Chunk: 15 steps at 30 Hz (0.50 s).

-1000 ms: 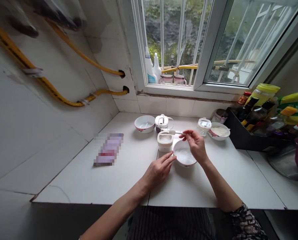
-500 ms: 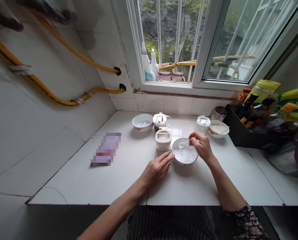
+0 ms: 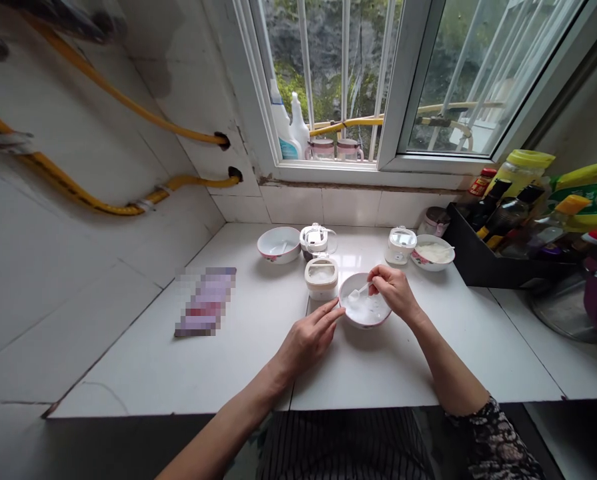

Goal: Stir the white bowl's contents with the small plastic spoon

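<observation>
The right hand [image 3: 393, 292] pinches a white spoon [image 3: 359, 291], whose long axis slants left and slightly near, its head over the bowl [image 3: 365, 325]; whether it touches the pale contents, I cannot tell. The left hand [image 3: 308, 337], fingers extended and gripping nothing, rests its fingertips on the bowl's left rim. The bowl is round and glossy; left and slightly far of it stands a squarish, round-cornered tub [image 3: 321, 287] on the smooth white counter [image 3: 218, 380].
</observation>
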Each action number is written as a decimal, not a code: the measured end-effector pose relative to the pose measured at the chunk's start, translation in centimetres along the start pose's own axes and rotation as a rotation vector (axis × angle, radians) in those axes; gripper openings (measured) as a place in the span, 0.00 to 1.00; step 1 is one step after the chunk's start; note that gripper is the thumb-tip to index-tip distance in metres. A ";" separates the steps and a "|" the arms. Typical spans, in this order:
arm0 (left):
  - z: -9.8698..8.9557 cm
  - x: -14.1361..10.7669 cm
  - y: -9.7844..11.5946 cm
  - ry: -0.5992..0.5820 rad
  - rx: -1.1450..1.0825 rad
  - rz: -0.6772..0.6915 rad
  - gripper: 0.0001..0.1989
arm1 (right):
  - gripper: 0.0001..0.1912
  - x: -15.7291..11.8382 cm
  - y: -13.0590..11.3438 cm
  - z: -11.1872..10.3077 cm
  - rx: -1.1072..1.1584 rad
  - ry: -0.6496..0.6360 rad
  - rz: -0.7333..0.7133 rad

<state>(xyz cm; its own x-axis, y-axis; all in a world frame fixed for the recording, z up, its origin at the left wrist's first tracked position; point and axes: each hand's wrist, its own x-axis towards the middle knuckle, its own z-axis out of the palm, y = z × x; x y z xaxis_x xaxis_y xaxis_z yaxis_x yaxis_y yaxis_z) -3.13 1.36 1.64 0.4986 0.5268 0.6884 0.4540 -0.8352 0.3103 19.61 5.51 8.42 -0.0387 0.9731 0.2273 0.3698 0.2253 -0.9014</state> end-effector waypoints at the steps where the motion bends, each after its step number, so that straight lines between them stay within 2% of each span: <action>1: 0.0 0.0 0.0 0.000 0.000 0.001 0.20 | 0.07 0.1 0.0 -0.1 0.063 0.006 0.040; 7: 0.0 -0.1 0.0 0.001 0.001 -0.003 0.20 | 0.06 0.6 -0.2 -0.8 0.357 0.029 0.199; 15: 0.0 -0.1 -0.1 0.007 0.008 0.001 0.20 | 0.06 0.9 0.0 -1.3 0.449 0.034 0.237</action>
<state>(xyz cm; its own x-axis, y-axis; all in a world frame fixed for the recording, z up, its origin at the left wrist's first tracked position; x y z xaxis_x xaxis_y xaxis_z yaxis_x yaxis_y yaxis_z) -3.23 1.37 1.59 0.4940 0.5251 0.6930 0.4594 -0.8343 0.3047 20.80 6.27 9.13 0.0312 0.9995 0.0026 -0.0706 0.0048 -0.9975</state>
